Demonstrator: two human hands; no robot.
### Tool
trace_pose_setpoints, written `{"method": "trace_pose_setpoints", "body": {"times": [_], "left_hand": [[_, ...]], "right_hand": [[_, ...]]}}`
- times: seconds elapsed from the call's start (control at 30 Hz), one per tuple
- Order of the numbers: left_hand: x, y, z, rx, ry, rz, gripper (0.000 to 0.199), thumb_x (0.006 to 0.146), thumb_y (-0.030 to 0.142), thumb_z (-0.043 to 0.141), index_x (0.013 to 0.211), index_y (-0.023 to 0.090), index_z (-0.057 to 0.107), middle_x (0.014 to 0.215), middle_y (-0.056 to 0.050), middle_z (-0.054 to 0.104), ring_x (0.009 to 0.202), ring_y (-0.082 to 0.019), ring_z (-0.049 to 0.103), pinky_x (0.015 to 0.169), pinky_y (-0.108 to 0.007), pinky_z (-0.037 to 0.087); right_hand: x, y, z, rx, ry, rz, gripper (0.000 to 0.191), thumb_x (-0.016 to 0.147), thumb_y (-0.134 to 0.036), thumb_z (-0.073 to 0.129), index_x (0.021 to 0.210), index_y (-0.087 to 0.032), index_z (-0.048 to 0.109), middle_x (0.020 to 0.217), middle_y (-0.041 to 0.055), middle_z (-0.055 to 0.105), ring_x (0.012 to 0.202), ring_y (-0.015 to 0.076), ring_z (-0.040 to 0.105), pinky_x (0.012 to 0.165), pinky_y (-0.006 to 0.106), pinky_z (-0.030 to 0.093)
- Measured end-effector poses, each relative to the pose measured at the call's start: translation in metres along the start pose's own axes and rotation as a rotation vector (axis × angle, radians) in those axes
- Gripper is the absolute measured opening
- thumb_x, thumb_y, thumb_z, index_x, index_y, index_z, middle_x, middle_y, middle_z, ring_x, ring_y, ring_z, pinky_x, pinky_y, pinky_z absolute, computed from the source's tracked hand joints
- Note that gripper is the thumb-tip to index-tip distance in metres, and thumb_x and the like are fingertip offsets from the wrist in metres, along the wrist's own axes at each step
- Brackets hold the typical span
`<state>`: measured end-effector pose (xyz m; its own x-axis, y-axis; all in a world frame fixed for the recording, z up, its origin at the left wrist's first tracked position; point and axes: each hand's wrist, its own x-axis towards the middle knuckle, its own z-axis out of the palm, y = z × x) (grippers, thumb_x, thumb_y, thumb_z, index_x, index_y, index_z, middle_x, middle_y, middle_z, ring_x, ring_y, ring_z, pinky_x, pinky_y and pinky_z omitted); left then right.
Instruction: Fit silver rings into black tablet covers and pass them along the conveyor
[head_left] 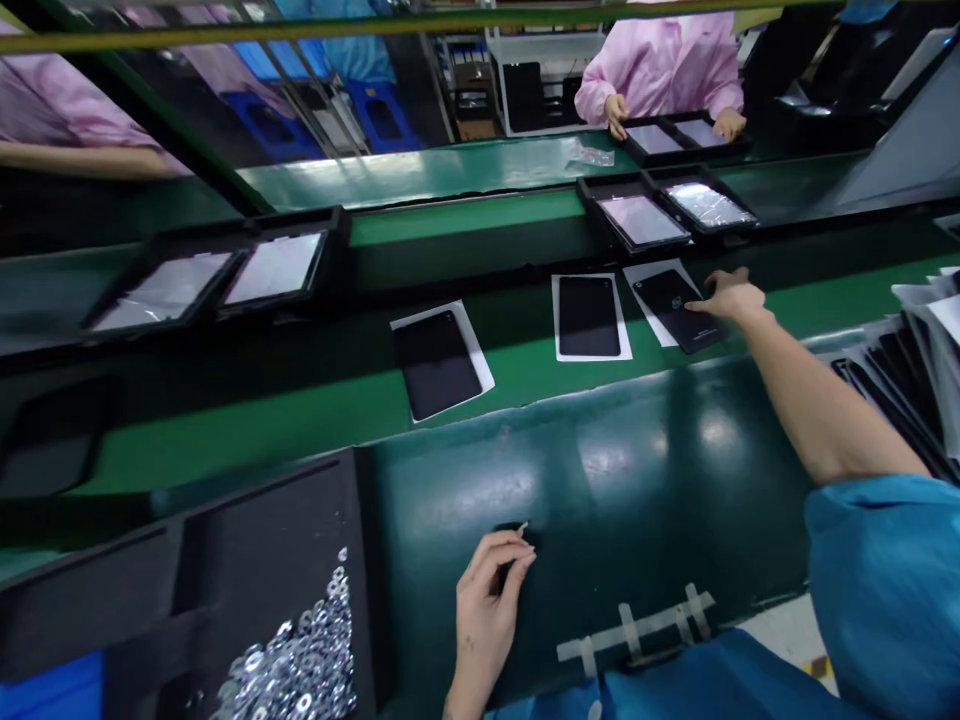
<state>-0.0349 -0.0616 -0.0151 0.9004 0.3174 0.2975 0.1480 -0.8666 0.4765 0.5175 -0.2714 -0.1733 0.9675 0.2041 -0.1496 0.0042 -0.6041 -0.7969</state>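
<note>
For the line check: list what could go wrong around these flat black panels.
The right hand touching the skewed black panel could shift it off its white sheet. The pale piece pinched in the left hand might drop unseen on the dark green surface. Loose silver washers could spill from the black tray.

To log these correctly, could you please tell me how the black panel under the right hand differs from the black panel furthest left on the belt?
The right hand touches the first panel, not the leftmost panel. The first shows a small logo; the leftmost shows none. Both are black, on white sheets, on the green belt.
</note>
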Motion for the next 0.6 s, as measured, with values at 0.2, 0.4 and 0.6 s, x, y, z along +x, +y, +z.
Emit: {"method": "trace_pose_setpoints", "body": {"times": [0.2,0.4,0.6], "left_hand": [[0.005,0.000,0.004,0.053,0.018,0.024,0.009,0.098,0.020,0.068,0.105,0.023,0.072,0.108,-0.004,0.070,0.100,-0.013,0.071,0.084,-0.021,0.058],[0.005,0.000,0.004,-0.100,-0.009,-0.014,0.006,0.100,0.019,0.064,0.098,0.020,0.070,0.108,-0.006,0.067,0.105,-0.014,0.070,0.090,-0.024,0.057],[0.009,0.002,-0.014,-0.189,0.014,-0.118,0.008,0.099,0.025,0.068,0.101,0.018,0.070,0.104,-0.005,0.069,0.098,-0.013,0.071,0.087,-0.021,0.057]], "right_hand": [[-0.028,-0.102,0.063,0.050,-0.103,-0.260,0.054,0.089,-0.059,0.064,0.127,-0.021,0.064,0.115,0.0093,0.064,0.098,0.0161,0.057,0.095,0.031,0.047],[-0.032,-0.132,0.064,0.042,-0.009,-0.177,0.047,0.096,-0.037,0.049,0.132,-0.010,0.062,0.127,0.0199,0.060,0.118,0.0344,0.060,0.101,0.043,0.049],[-0.142,-0.132,-0.046,0.039,0.142,-0.738,0.034,0.092,-0.029,0.054,0.119,-0.016,0.071,0.095,0.0071,0.067,0.073,0.0093,0.052,0.076,0.025,0.035]]}}
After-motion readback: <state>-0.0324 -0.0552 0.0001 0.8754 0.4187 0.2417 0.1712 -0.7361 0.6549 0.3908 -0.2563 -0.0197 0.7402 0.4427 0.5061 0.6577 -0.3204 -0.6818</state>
